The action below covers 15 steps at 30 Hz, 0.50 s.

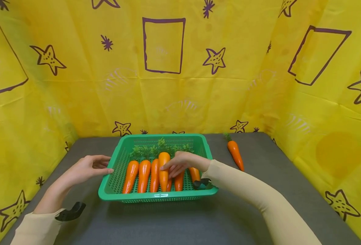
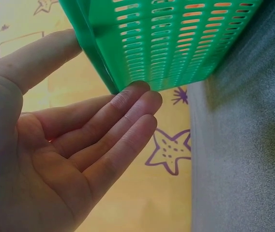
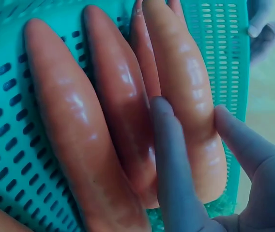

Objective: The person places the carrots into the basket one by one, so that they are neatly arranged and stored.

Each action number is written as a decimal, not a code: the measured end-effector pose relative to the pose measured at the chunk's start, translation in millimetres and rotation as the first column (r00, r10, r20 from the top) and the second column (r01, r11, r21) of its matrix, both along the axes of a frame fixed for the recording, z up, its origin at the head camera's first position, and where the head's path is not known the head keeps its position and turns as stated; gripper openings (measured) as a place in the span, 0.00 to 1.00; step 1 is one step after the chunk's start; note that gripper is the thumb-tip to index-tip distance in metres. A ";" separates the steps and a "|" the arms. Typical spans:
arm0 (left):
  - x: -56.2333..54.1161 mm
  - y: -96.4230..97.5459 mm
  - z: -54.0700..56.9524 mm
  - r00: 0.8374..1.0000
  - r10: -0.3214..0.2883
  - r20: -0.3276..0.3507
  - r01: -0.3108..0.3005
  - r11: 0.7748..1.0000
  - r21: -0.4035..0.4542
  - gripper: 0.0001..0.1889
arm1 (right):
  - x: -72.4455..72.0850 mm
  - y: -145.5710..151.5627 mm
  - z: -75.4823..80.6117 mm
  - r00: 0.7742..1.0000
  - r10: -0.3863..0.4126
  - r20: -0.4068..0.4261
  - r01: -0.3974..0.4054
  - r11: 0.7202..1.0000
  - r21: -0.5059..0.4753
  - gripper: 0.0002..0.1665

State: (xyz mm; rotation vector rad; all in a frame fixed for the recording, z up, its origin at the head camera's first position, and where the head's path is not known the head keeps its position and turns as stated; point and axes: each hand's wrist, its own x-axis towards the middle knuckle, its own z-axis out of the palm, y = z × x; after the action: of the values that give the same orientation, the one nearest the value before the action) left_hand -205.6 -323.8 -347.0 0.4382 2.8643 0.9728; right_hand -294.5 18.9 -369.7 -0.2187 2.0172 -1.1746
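Observation:
A green plastic basket holds several orange carrots with leafy green tops, laid side by side, tips toward the near side. My right hand reaches in over the basket's right side. Its thumb and index finger pinch one carrot from both sides, and this carrot overlaps its neighbours in the head view. Two more carrots lie beside that hand in the right wrist view. At the basket's left rim is my left hand, thumb at the rim and fingers extended along the outer wall.
One more carrot lies on the dark grey table, right of the basket. Yellow cloth with purple stars and frames hangs behind and on both sides. A black wrist strap shows on the left wrist.

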 end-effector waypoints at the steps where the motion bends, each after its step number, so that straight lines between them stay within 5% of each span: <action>1: 0.3 0.1 0.1 1.000 0.000 -0.001 0.000 1.000 -0.001 0.33 | 0.3 -0.4 -0.4 1.000 0.000 0.000 0.000 1.000 -0.002 0.20; 15: 1.3 1.1 0.1 1.000 0.012 0.004 -0.012 1.000 0.000 0.33 | 2.0 0.8 1.3 0.999 0.020 0.038 -0.020 1.000 0.006 0.26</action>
State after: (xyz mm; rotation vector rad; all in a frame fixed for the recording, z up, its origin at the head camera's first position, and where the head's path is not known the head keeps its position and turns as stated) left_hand -204.3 -322.8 -346.9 0.4197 2.8662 0.9747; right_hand -292.6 19.6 -368.5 -0.2112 1.9808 -1.1515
